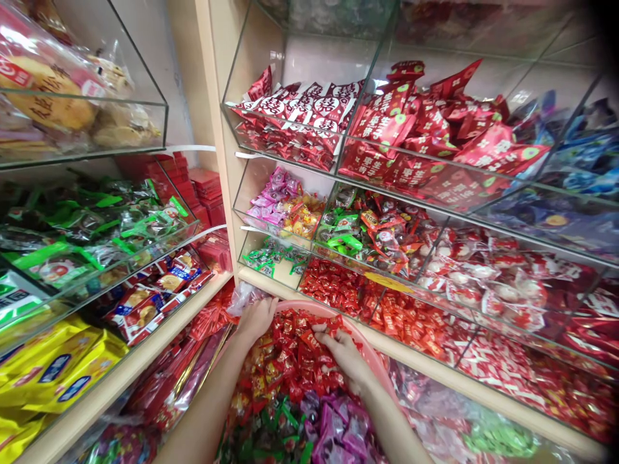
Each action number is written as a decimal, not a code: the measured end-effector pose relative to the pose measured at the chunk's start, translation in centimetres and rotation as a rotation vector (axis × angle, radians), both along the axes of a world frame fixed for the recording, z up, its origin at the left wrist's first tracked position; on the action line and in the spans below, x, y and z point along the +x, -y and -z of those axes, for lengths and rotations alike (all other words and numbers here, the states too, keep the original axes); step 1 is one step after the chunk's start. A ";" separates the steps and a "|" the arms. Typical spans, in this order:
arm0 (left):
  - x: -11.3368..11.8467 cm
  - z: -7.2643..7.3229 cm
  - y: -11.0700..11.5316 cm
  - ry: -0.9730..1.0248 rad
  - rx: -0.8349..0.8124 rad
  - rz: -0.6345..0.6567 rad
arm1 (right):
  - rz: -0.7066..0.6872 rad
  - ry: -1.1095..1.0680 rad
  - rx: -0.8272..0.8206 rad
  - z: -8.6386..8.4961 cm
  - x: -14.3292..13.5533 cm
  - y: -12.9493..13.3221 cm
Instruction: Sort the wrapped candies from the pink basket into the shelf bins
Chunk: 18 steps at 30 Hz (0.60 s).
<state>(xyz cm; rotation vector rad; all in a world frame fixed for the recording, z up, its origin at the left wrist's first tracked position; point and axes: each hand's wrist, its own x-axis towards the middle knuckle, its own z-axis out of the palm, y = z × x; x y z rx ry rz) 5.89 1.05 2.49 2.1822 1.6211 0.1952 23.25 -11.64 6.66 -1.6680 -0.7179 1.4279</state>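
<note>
A round pink basin [372, 351] sits low in front of me, heaped with wrapped candies. My left hand [257, 319] is closed over the basin's far left rim, beside a crumpled clear plastic bag [245, 298]. Inside the basin, my right hand [342, 353] has its fingers bent down among red-wrapped candies [294, 345], with a red candy [312, 339] at its fingertips. Its lower fingers are partly hidden. Purple-wrapped candies [336, 422] and green-and-dark wrapped candies [278, 428] fill the near part of the basin.
Clear shelf bins [387, 277] of sorted candies rise ahead and to the right. On the left, more shelves hold yellow packets [62, 367] and green-wrapped sweets [87, 225]. A wooden shelf edge [435, 370] runs close behind the basin. Red packages [178, 380] lie below the left shelf.
</note>
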 end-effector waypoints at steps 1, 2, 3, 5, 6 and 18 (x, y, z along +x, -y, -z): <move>0.0 -0.1 0.0 0.001 0.000 0.001 | -0.009 0.021 0.009 0.2 0.0 -0.1; 0.0 -0.1 0.0 0.001 -0.001 0.001 | -0.022 0.049 0.028 0.4 -0.1 -0.2; 0.0 -0.2 0.1 0.000 -0.002 0.002 | -0.034 0.081 0.054 0.6 -0.2 -0.4; 0.0 -0.2 0.1 -0.003 -0.005 0.004 | -0.066 0.127 0.101 1.0 -0.6 -0.8; 0.0 -0.2 0.0 -0.004 -0.004 0.005 | -0.079 0.135 0.112 1.1 -0.8 -1.0; -0.1 0.2 0.0 0.004 0.002 0.011 | -0.061 0.017 0.074 1.2 -2.4 -2.7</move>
